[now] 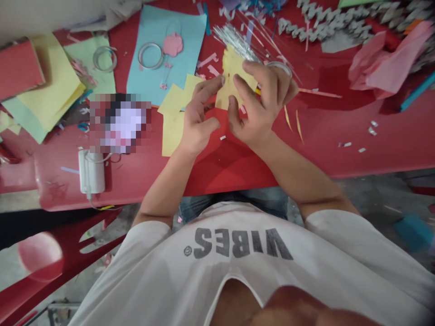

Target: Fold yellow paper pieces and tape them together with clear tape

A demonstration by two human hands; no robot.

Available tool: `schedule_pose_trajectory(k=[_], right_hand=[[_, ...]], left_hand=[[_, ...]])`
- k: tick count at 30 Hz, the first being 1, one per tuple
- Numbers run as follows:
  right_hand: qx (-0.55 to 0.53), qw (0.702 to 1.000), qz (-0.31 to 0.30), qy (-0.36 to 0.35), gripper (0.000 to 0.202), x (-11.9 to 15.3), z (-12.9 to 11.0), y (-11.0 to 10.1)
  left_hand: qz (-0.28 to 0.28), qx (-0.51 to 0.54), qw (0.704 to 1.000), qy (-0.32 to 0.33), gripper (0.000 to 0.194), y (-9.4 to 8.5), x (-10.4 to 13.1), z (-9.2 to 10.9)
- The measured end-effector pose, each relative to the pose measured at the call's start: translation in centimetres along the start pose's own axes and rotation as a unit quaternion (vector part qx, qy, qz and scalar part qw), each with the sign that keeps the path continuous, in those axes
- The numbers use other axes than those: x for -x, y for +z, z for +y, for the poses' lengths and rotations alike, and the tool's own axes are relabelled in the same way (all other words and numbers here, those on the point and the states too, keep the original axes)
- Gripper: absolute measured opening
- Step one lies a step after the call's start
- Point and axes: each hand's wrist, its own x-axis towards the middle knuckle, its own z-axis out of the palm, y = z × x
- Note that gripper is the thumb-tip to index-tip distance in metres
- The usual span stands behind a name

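Note:
A small yellow paper piece (234, 68) lies on the red table between my hands, its top edge by a bundle of silver wire stems (234, 38). My left hand (200, 113) has its fingers stretched out and its fingertips at the paper's left edge, thumb apart. Over the paper's right side is my right hand (260, 99), fingers bent and spread, thumb away from the index finger. A clear ring, like a tape roll (285, 68), shows behind the right fingers; whether they hold it I cannot tell. More yellow paper pieces (171, 131) lie beside my left hand.
A blue sheet (136, 81) carries a tape roll (150, 56) and a pink flower-shaped cutout (173, 44). Left stand a white power bank (91, 174) and stacked coloured paper (50, 86). Right are a pencil (321, 93), pink tissue paper (390, 68) and grey crimped strips (319, 27).

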Motion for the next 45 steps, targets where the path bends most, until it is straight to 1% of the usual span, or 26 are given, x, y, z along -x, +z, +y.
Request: schedule_pose_trajectory(k=[3, 6, 9, 12, 16, 20, 22, 25, 29, 32, 35, 38, 42, 45], right_hand=[[0.005, 1.0, 0.019, -0.011, 0.042, -0.6, 0.4, -0.5], [0.021, 0.999, 0.02, -0.026, 0.034, -1.1, 0.6, -0.7], [0.026, 0.998, 0.034, -0.053, 0.032, -1.4, 0.6, -0.9], [0.013, 0.999, 0.024, -0.043, 0.031, -1.5, 0.7, -1.0], [-0.02, 0.999, 0.021, -0.031, 0.028, -1.7, 0.6, -1.2], [-0.037, 0.999, -0.022, -0.005, 0.022, -2.0, -0.1, -1.6], [-0.035, 0.999, -0.039, 0.006, 0.021, -2.1, -0.4, -1.7], [-0.028, 0.999, -0.043, 0.0, 0.021, -2.2, -0.3, -1.6], [-0.018, 0.999, -0.043, -0.019, 0.025, -2.0, 0.3, -1.2], [-0.006, 0.998, -0.056, -0.015, 0.03, -1.8, 0.3, -1.0], [-0.001, 0.998, -0.059, -0.006, 0.025, -1.6, 0.1, -1.1], [-0.008, 0.998, -0.052, -0.022, 0.019, -1.6, 0.1, -1.1], [-0.008, 0.998, -0.047, -0.034, 0.018, -1.4, 0.3, -1.0], [-0.012, 0.998, -0.047, -0.035, 0.017, -1.3, 0.5, -0.8]], left_hand=[[-0.016, -0.018, 1.0, -0.011, 0.052, -0.4, -0.1, -0.5], [-0.035, -0.017, 0.999, -0.017, 0.051, -0.7, -0.1, -1.3], [-0.045, -0.017, 0.999, -0.005, 0.051, -0.7, -0.1, -1.9], [-0.048, -0.022, 0.999, 0.014, 0.051, -0.7, -0.1, -2.2], [-0.045, -0.051, 0.997, 0.024, 0.045, -0.8, -0.1, -1.7], [-0.009, -0.11, 0.993, 0.033, 0.034, -0.9, 0.1, -0.9], [0.001, -0.125, 0.992, 0.021, 0.034, -0.9, 0.3, -0.7], [0.006, -0.127, 0.992, 0.012, 0.037, -1.1, 0.3, -0.7], [0.018, -0.136, 0.989, 0.052, 0.038, -1.4, 0.0, -0.5], [0.021, -0.131, 0.989, 0.071, 0.037, -1.2, -0.1, -0.1], [0.011, -0.133, 0.99, 0.055, 0.036, -0.9, 0.0, 0.0], [-0.001, -0.139, 0.99, 0.031, 0.036, -0.8, 0.2, -0.2], [-0.011, -0.135, 0.991, 0.004, 0.037, -0.9, 0.4, -0.3], [-0.008, -0.14, 0.99, 0.003, 0.039, -0.8, 0.4, -0.2]])
